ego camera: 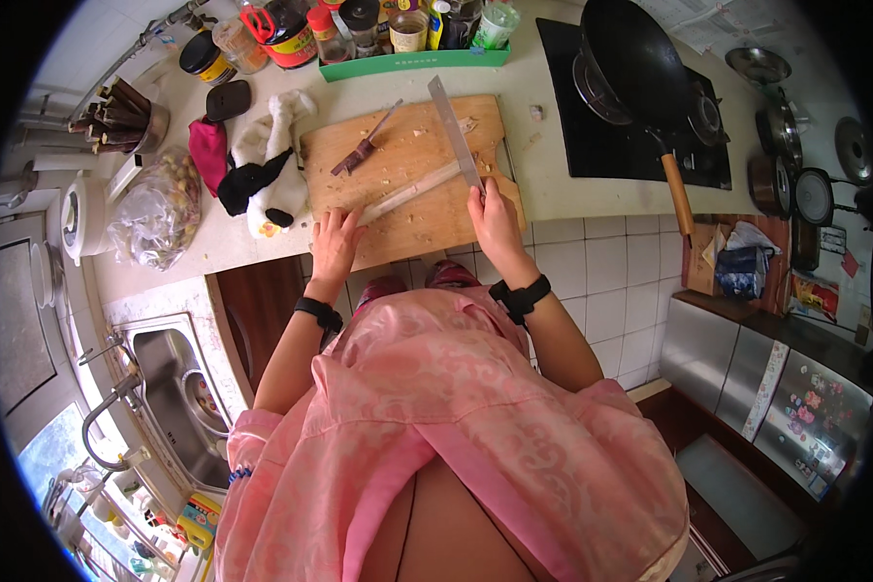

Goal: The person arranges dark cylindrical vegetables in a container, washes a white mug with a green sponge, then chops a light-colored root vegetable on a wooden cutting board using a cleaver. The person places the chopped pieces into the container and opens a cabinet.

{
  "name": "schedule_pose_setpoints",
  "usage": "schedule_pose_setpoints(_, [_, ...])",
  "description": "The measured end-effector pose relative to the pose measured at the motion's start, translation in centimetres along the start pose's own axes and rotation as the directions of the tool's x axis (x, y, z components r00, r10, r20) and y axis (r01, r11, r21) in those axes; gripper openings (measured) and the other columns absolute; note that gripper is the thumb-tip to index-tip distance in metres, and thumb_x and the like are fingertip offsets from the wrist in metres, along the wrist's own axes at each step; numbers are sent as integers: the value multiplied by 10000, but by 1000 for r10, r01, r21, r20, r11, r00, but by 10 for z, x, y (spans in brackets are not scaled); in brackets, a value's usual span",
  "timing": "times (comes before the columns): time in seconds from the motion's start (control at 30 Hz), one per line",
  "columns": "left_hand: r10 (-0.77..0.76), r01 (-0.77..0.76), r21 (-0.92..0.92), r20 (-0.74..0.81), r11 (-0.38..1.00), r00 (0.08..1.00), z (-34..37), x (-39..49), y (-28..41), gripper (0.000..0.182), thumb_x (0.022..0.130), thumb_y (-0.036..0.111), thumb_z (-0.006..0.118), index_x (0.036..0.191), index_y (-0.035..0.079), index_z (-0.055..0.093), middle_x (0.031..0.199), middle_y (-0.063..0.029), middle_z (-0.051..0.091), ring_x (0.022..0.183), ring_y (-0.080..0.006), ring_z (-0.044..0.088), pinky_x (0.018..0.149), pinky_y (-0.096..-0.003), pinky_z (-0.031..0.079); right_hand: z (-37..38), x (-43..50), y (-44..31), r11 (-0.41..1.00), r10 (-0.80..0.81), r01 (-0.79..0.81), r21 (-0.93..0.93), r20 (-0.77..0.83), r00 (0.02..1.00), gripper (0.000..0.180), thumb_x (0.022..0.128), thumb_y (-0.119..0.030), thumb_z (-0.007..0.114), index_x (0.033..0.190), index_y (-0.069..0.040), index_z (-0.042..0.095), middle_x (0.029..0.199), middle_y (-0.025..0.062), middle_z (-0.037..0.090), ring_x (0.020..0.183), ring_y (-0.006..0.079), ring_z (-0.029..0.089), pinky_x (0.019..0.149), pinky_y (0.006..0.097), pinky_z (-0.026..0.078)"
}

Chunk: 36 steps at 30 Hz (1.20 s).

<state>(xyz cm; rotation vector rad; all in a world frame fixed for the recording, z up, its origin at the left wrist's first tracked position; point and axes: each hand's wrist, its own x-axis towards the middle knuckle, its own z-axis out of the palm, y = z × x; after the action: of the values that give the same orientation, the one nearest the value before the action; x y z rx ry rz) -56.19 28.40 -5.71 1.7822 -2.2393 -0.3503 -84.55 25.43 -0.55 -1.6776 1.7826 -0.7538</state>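
A peeled, pale length of sugarcane [411, 193] lies slantwise across the wooden cutting board [335, 160]. My left hand [336, 244] grips its near left end at the board's front edge. In my right hand [496, 222] is the handle of a kitchen knife [455, 131]. Its long blade points away from me and crosses over the cane's far right end; whether it touches the cane cannot be told. Dark purple cane peel [356, 156] rests farther back on the board, with small pale chips scattered around.
Left of the board lie a black-and-white cloth [269, 167] and a plastic bag of round produce [161, 211]. Unpeeled dark canes [120, 116] stand in a container. Behind is a green tray [415, 64] of condiments. A wok [633, 65] sits on the cooktop [564, 94] at right; a sink [164, 364] is at left.
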Motion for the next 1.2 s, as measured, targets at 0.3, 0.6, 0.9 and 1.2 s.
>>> schedule_pose_setpoints(0.3, [32,-39,-99,-76,994,997,5,-2,-3,365,858,171,649,1210,83,610,1034,-101,546,990,-308,515,848,-411,429,-29,8,-24,980,-6,38,194,-161,987,175,967,-167,542,921,1,529,716,198,622,642,392,612,556,450,453])
schedule_pose_setpoints(0.6, [55,-46,90,-93,995,994,8,-6,0,436,835,183,664,1260,127,585,1021,-80,546,972,-273,521,834,-403,423,20,3,18,994,6,-1,-106,45,999,190,944,-156,535,952,33,516,720,256,624,692,454,617,577,522,465])
schedule_pose_setpoints(0.9, [86,-80,92,-62,992,994,14,-5,-9,528,838,186,649,1346,126,516,1008,-85,532,958,-264,525,835,-386,438,13,36,7,987,31,-7,-161,149,988,240,936,-199,521,953,40,530,840,298,623,810,468,611,691,531,490])
schedule_pose_setpoints(1.2, [84,-79,238,-13,968,996,19,-7,-8,551,870,237,634,1381,116,466,1045,-90,535,983,-276,521,852,-390,443,19,20,19,996,54,-49,-73,76,996,243,933,-193,534,952,48,553,833,291,631,789,468,613,676,516,488])
